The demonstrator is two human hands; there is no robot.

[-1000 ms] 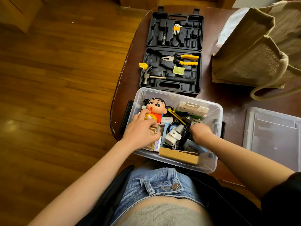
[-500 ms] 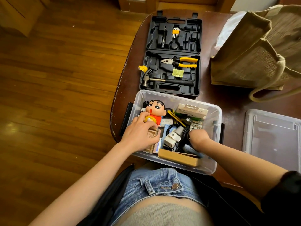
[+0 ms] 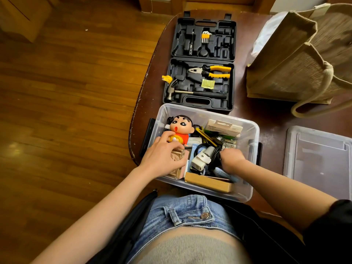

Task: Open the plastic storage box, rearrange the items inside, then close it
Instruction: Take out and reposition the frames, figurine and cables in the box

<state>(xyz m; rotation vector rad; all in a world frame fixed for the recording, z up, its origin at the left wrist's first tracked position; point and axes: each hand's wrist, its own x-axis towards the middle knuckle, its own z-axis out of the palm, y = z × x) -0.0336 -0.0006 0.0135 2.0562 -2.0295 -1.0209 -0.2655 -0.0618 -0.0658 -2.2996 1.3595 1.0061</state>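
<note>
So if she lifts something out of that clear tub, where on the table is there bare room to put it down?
A bare patch of dark wooden table lies between the clear plastic storage box, the black tool case, the brown jute bag and the clear lid. A narrower strip runs left of the tool case. The box itself is crowded, both hands inside.

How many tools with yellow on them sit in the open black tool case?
2. The pliers with yellow handles lie in the near half of the tool case; the hex key set in a yellow holder sits in the far half. Dark tools may escape notice.
</note>
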